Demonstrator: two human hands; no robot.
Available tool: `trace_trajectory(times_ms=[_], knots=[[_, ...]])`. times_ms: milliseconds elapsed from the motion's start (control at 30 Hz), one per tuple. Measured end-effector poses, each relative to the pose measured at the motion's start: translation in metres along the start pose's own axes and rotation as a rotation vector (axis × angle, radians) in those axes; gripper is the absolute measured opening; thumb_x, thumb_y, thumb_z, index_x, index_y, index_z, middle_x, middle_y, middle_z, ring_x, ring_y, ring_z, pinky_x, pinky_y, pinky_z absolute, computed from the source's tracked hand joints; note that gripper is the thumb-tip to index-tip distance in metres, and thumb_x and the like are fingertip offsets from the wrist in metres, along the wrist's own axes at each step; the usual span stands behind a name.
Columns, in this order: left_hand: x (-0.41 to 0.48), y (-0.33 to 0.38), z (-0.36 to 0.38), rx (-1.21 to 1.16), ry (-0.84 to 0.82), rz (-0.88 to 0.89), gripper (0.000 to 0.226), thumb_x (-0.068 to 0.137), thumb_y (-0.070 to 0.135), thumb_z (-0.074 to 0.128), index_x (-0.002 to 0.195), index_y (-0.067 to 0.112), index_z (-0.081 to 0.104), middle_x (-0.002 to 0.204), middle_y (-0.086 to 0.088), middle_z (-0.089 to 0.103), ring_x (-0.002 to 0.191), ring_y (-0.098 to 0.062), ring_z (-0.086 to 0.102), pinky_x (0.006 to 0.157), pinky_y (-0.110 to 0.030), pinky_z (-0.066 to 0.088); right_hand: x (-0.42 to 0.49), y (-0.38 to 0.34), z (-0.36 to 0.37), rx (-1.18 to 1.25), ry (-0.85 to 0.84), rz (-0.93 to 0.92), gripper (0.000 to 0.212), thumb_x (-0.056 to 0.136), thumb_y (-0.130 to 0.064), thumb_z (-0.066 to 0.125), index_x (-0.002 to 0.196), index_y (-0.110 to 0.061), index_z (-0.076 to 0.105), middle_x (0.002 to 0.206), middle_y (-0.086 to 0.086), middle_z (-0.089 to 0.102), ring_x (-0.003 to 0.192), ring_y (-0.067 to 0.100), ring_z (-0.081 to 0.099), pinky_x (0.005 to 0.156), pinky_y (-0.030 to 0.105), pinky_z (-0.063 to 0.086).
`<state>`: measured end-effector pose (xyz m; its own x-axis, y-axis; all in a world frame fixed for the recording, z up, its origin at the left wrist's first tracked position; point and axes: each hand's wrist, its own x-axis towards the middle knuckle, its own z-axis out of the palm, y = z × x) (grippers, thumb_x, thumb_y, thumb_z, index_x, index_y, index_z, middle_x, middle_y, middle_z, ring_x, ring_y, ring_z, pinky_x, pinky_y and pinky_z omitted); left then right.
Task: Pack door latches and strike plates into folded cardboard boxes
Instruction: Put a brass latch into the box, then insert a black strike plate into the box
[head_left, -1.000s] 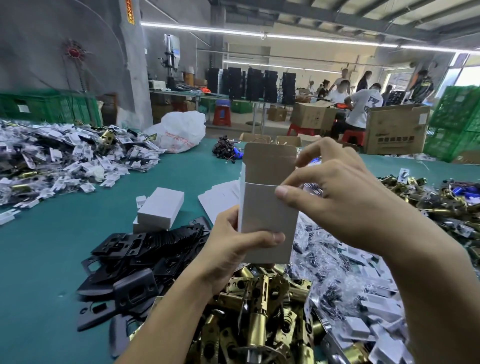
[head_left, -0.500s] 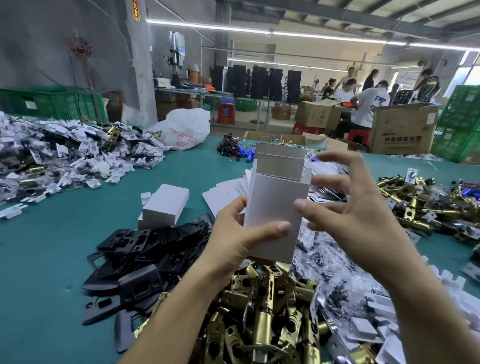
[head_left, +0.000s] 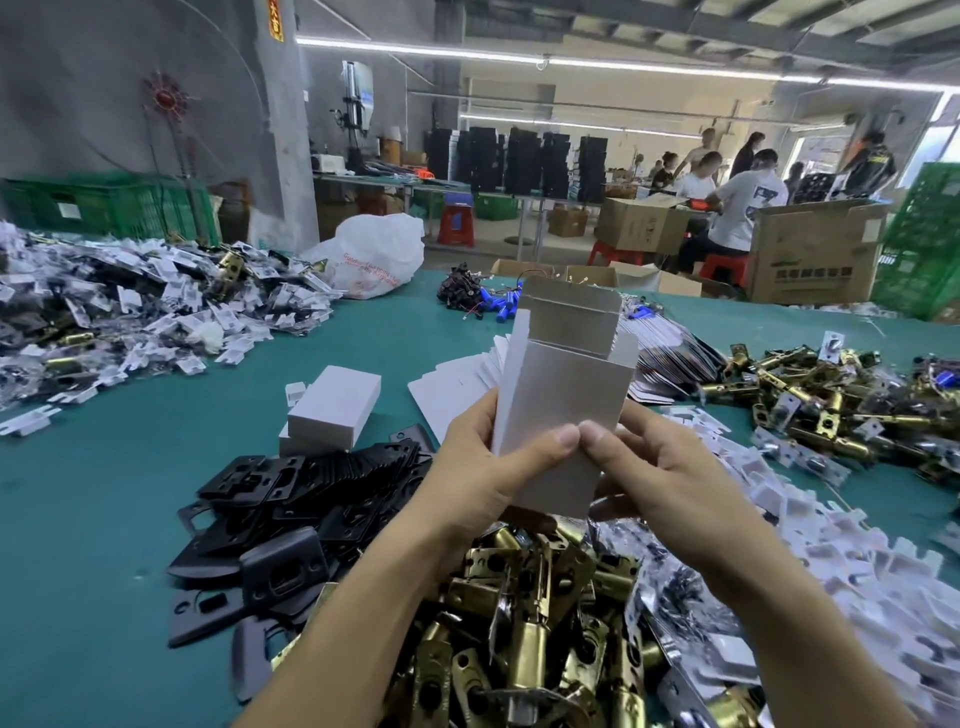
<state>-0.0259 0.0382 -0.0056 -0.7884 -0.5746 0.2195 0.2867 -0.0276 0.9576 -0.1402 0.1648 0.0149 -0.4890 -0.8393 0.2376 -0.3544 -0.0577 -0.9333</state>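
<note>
**Left hand** (head_left: 483, 467): wrapped round the lower left edge of a white cardboard box (head_left: 566, 395), thumb across the front face.

**Right hand** (head_left: 660, 483): grips the lower right edge of the same box; its thumb tip meets the left thumb on the front face. What the fingers do behind the box is hidden.

**Box:** held upright above the near pile, body squared up, top flap (head_left: 569, 317) standing open. The bottom end is hidden by the hands; whether it is closed cannot be told.

**Step, as judged:** box forming; nothing visibly loaded yet. The next move calls for one hand to come free and fetch a latch and a plate while the other keeps the mouth upward.

**Stock within reach:**
- brass latches (head_left: 519, 623), heaped directly beneath the box
- black strike plates (head_left: 311, 499), fanned to the left
- one closed box (head_left: 335, 408) beyond the plates
- flat box blanks (head_left: 457, 384) behind the held box
- bagged packets (head_left: 779, 545) on the right

**Surface:** teal bench (head_left: 104, 519), with a further heap of bagged hardware (head_left: 130, 306) far left and a second latch pile (head_left: 831, 395) far right.

**Room:** workshop with strip lighting, green crates (head_left: 104, 208), brown cartons (head_left: 815, 254), red stools (head_left: 456, 223), and workers (head_left: 743, 202) at a far table.
</note>
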Motion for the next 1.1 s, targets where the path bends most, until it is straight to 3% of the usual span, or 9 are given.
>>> trace_trajectory(times_ms=[100,167,267,367,500,633,767,867,1100], knots=[[0.001,0.004,-0.005,-0.056,0.072,-0.012,0.042,0.074,0.033,0.083,0.112,0.026,0.066,0.097,0.002,0.075,0.077,-0.023,0.074,0.043,-0.025,0.051,0.003,0.003,-0.005,0.170,0.124,0.034,0.035,0.082,-0.042,0.061,0.117,-0.038,0.065,0.095,0.004,0.074,0.077,0.028,0.074,0.066,0.031,0.060],[0.003,0.009,-0.010,-0.111,0.186,-0.014,0.049,0.069,0.036,0.087,0.110,0.023,0.065,0.093,0.003,0.074,0.074,-0.021,0.074,0.042,-0.026,0.051,0.005,0.004,-0.013,0.232,0.271,0.063,0.021,0.093,-0.030,0.061,0.113,-0.029,0.067,0.092,0.003,0.075,0.077,0.026,0.075,0.063,0.027,0.059],[0.008,0.018,-0.020,-0.199,0.412,-0.006,0.051,0.062,0.038,0.080,0.106,0.022,0.062,0.102,-0.003,0.068,0.076,-0.018,0.072,0.047,-0.026,0.053,0.004,0.013,-0.019,0.063,0.335,0.111,0.013,0.098,-0.019,0.059,0.106,-0.022,0.068,0.089,0.006,0.074,0.071,0.015,0.073,0.058,0.021,0.054],[0.011,0.026,-0.036,-0.206,0.548,0.065,0.045,0.065,0.038,0.081,0.103,0.024,0.061,0.106,-0.005,0.065,0.086,-0.022,0.066,0.046,-0.027,0.052,0.014,0.019,-0.006,-0.229,0.171,0.142,0.012,0.096,-0.022,0.061,0.105,-0.022,0.067,0.089,-0.001,0.071,0.071,0.010,0.070,0.061,0.021,0.052],[0.010,0.029,-0.049,-0.167,0.629,0.130,0.041,0.063,0.038,0.085,0.096,0.025,0.066,0.084,0.005,0.070,0.068,-0.015,0.067,0.037,-0.024,0.045,0.049,0.009,0.026,-0.617,-0.155,0.060,0.024,0.095,-0.025,0.063,0.117,-0.019,0.067,0.094,-0.009,0.067,0.080,0.003,0.063,0.064,0.011,0.046],[0.010,0.031,-0.056,-0.168,0.646,0.153,0.045,0.055,0.046,0.087,0.091,0.025,0.070,0.075,0.009,0.070,0.062,-0.013,0.066,0.035,-0.023,0.041,0.087,0.003,0.062,-0.842,-0.424,-0.002,0.032,0.092,-0.028,0.067,0.121,-0.017,0.068,0.114,0.005,0.071,0.094,0.016,0.064,0.080,0.026,0.050],[0.009,0.032,-0.062,-0.123,0.597,0.162,0.052,0.046,0.052,0.087,0.087,0.024,0.073,0.075,0.007,0.072,0.060,-0.014,0.066,0.034,-0.024,0.040,0.111,0.012,0.090,-1.053,-0.562,0.001,0.049,0.091,-0.042,0.067,0.130,-0.014,0.061,0.124,0.010,0.063,0.113,0.027,0.058,0.095,0.034,0.049],[0.007,0.032,-0.064,-0.103,0.525,0.131,0.044,0.046,0.051,0.087,0.082,0.026,0.077,0.075,0.005,0.072,0.061,-0.014,0.067,0.033,-0.024,0.039,0.117,0.025,0.097,-1.079,-0.626,0.102,0.061,0.087,-0.052,0.068,0.134,-0.014,0.056,0.127,0.009,0.062,0.113,0.027,0.060,0.100,0.039,0.049],[0.007,0.028,-0.060,-0.097,0.458,0.070,0.051,0.047,0.049,0.088,0.090,0.025,0.077,0.085,-0.003,0.075,0.066,-0.017,0.070,0.033,-0.024,0.039,0.113,0.039,0.091,-0.869,-0.581,0.110,0.048,0.083,-0.030,0.078,0.124,-0.012,0.061,0.120,0.010,0.065,0.107,0.024,0.061,0.094,0.035,0.051]])
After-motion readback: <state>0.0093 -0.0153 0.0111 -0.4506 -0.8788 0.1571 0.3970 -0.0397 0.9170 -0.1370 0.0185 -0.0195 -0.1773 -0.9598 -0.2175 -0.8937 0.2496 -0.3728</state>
